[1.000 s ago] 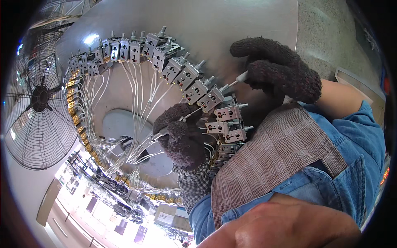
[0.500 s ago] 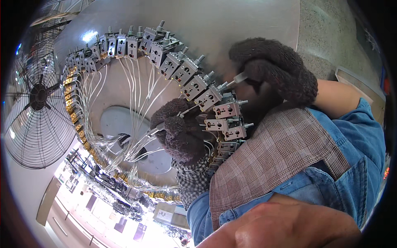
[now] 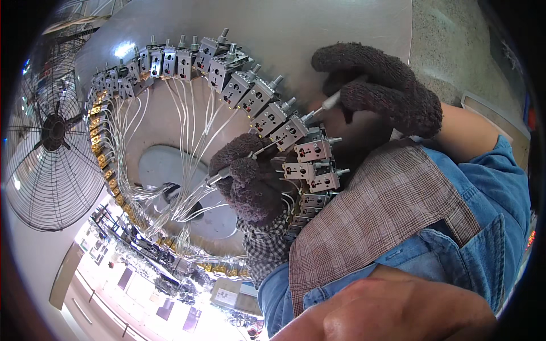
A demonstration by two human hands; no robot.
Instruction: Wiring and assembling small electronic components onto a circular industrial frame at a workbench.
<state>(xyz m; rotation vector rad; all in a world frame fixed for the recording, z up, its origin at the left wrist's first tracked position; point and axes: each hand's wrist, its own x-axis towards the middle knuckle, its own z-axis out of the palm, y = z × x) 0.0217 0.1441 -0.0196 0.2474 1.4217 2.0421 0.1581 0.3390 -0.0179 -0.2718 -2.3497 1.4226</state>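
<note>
Shiny tabletop (image 3: 296, 34), speckled floor (image 3: 449, 62), fan (image 3: 55, 133), left grip (image 3: 245, 184) clasping tool (image 3: 218, 175), right grip (image 3: 398, 94) clasping pale handle (image 3: 331, 101)

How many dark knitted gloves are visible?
2: one on the left hand, inside the ring of metal blocks; one on the right hand, outside that ring, at the picture's upper right. No others show.

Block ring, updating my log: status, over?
Left grip holds thin tool inside block ring. Right grip holds pale tool at ring's outer side. White wires beside left grip.
</note>
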